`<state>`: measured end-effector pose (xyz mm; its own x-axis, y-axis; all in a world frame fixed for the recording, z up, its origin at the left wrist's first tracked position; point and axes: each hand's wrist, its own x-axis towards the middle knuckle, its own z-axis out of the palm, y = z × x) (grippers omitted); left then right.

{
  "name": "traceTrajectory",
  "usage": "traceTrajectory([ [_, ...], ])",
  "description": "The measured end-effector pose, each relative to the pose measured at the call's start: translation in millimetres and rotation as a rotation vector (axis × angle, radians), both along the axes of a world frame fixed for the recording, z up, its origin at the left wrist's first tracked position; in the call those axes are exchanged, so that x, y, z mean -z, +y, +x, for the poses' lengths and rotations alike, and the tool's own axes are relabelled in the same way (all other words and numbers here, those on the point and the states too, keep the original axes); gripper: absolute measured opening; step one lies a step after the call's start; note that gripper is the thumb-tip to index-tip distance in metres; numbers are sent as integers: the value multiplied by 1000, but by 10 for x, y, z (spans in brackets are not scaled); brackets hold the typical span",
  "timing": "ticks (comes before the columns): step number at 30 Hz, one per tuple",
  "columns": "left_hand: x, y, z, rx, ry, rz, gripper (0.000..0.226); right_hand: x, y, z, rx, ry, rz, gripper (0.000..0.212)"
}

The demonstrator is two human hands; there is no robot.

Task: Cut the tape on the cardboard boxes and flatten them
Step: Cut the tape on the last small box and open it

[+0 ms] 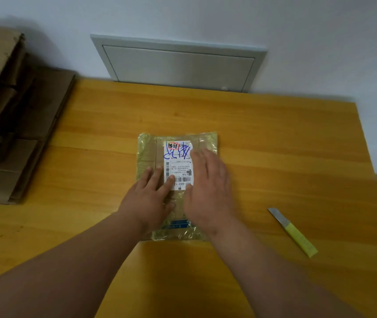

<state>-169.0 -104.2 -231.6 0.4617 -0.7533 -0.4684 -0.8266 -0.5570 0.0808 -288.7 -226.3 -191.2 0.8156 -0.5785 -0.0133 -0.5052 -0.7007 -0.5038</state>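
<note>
A flattened cardboard box, wrapped in glossy yellowish tape, lies in the middle of the frame on a yellow wooden table, its long side running away from the camera. A white shipping label with blue scribbles, a small red-and-black mark and barcodes is stuck on its upper face. Both hands lie flat on top of the box, palms down. The left hand covers the lower left part of the box; its fingers are straight and slightly spread, and their tips reach the left edge and lower corner of the label. The right hand covers the right half of the box just beside the left hand, fingers straight and held close together, the tips lying over the right edge of the label near the blue writing. Neither hand curls round anything; the box lies under the fingers and palms, with its far end and its near edge showing beyond them. At the right of the frame, well apart from the box, a knife with a bare metal blade and a yellow-green handle lies on the table, blade pointing toward the upper left. At the left edge of the frame a stack of flattened cardboard rests on the table. On the white wall beyond the table's far edge sits a grey panel.
</note>
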Motion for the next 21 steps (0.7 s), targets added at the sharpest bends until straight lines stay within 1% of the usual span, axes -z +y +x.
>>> traceTrajectory([
  [1, 22, 23, -6, 8, -7, -24, 72, 81, 86, 17, -102, 50, -24, 73],
  [3, 64, 82, -2, 15, 9, -30, 71, 329, 177, -39, -251, 256, -94, 64],
  [4, 78, 102, 4, 14, 26, -33, 70, 456, 182, -100, -283, 353, -114, 64],
  [5, 87, 112, 1, 17, 37, -46, 69, 561, 178, -157, -295, 408, -125, 65],
  [9, 63, 77, -87, 54, 4, -268, 65, 693, 181, -197, -287, 409, -142, 65],
  [10, 74, 83, -110, 57, -10, -259, 67, 695, 181, -190, -289, 415, -138, 65],
  [13, 177, 163, -137, -1, -5, -145, 71, 643, 151, -187, -308, 428, -128, 67],
  [17, 232, 166, -138, 15, -14, -106, 71, 568, 112, -73, -190, 372, -148, 65],
  [19, 133, 126, -111, 44, -40, -130, 76, 610, 118, -53, -167, 416, -156, 64],
  [21, -20, 37, -16, 62, -72, -205, 69, 674, 138, -59, -164, 445, -152, 66],
])
